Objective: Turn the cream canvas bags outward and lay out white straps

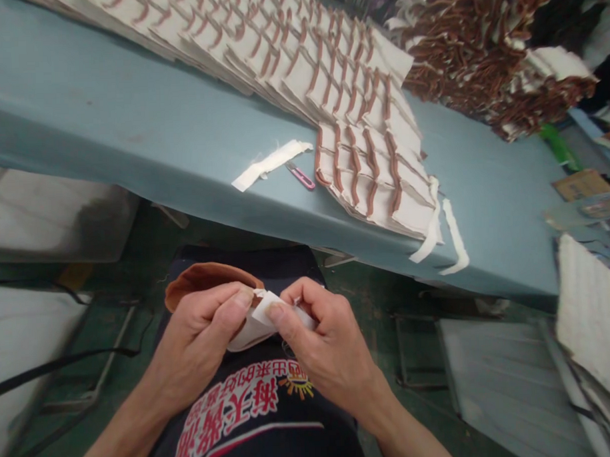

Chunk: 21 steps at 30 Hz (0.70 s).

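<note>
Above my lap, my left hand [203, 332] pinches the edge of a brown and white fabric piece [204, 279], whose curved brown part sticks out past the knuckles. Close beside it, my right hand [326, 341] is closed on a white strip [262, 308], thumb on top. The strip meets the fabric edge between both hands; whether they are joined there I cannot tell. Part of the fabric's pale side [248, 334] hangs below the fingers. A dark apron [272, 443] with red and white lettering lies beneath.
Rows of overlapping white pieces with brown edges [373, 166] cover much of the blue table [182, 146]. Pink thread snips [302, 176] lie by a white strip [270, 164]. More strips [454, 236] hang near the front edge. A brown and white heap [479, 62] stands back right.
</note>
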### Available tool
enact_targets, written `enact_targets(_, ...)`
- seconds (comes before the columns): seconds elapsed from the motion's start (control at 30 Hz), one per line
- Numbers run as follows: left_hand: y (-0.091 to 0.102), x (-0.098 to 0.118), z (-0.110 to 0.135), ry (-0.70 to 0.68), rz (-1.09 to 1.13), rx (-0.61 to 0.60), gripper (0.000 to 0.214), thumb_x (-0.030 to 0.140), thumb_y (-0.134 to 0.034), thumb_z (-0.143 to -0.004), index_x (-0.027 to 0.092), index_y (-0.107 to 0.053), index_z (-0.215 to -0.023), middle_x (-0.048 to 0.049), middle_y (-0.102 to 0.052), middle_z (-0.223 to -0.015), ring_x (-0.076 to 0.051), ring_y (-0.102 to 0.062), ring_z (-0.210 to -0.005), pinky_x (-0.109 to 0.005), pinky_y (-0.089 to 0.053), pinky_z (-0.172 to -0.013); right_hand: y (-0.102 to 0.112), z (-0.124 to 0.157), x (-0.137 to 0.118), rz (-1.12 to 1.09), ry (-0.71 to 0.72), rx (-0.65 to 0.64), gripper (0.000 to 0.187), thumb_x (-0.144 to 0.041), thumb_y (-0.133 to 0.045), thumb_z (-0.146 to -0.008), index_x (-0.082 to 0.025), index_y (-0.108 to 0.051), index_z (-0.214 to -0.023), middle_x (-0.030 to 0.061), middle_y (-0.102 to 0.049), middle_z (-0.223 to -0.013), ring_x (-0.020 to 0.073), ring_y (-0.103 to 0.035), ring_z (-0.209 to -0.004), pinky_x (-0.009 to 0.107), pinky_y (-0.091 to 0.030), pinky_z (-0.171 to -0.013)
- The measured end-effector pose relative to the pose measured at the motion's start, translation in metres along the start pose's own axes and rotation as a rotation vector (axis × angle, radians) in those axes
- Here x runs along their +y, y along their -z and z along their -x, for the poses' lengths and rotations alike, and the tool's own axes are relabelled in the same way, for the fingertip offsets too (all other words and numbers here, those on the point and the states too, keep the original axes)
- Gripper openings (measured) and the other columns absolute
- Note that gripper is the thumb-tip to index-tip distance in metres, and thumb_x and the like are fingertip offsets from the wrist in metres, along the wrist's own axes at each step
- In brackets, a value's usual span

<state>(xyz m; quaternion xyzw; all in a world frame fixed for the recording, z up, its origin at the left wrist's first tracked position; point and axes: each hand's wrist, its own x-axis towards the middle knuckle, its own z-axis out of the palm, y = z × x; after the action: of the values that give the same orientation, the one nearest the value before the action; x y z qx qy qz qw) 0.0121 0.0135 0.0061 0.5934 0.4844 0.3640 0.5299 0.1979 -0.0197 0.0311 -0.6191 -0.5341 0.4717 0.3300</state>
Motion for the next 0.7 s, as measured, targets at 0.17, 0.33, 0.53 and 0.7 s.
enact_targets(0.17,0.003,-0.007,0.000,-0.019,0.000,0.003,0.048,0.046,-0.058,-0.099,0.024,-0.060,-0.057,0.0031,-0.048,-0.051,-0.014,-0.040,-0.046,-0.026,-0.033,-0.043,-0.009,-0.004,0.004,0.022,-0.020,0.014,0.035,-0.053,-0.068,-0.097,-0.024,-0.059,-0.080,-0.0069,-0.053,-0.057,0.0106,-0.042,-0.049,0.026,-0.029,-0.051)
enact_targets(0.33,0.006,-0.011,-0.001,-0.025,-0.043,-0.040,0.046,0.043,-0.054,-0.102,0.023,-0.059,-0.060,0.0043,-0.049,-0.055,-0.013,-0.041,-0.048,-0.026,-0.033,-0.044,-0.012,-0.007,0.003,0.039,-0.068,-0.035,0.031,-0.053,-0.068,-0.097,-0.025,-0.057,-0.085,-0.0069,-0.057,-0.059,0.0122,-0.046,-0.051,0.026,-0.031,-0.055)
enact_targets(0.53,0.007,-0.014,0.001,-0.036,-0.063,-0.021,0.048,0.042,-0.051,-0.104,0.022,-0.059,-0.062,0.0036,-0.050,-0.058,-0.013,-0.043,-0.051,-0.026,-0.034,-0.047,-0.018,-0.011,0.002,0.030,-0.076,-0.004,0.034,-0.055,-0.067,-0.094,-0.026,-0.054,-0.081,-0.0072,-0.052,-0.060,0.0125,-0.043,-0.054,0.027,-0.031,-0.056)
enact_targets(0.7,0.007,-0.020,0.001,0.027,-0.028,-0.007,0.045,0.045,-0.055,-0.102,0.020,-0.065,-0.065,0.0029,-0.051,-0.058,-0.013,-0.044,-0.051,-0.026,-0.036,-0.047,-0.023,-0.013,0.005,-0.038,-0.070,0.024,0.036,-0.057,-0.067,-0.093,-0.026,-0.054,-0.080,-0.0085,-0.048,-0.059,0.0117,-0.038,-0.053,0.027,-0.030,-0.055)
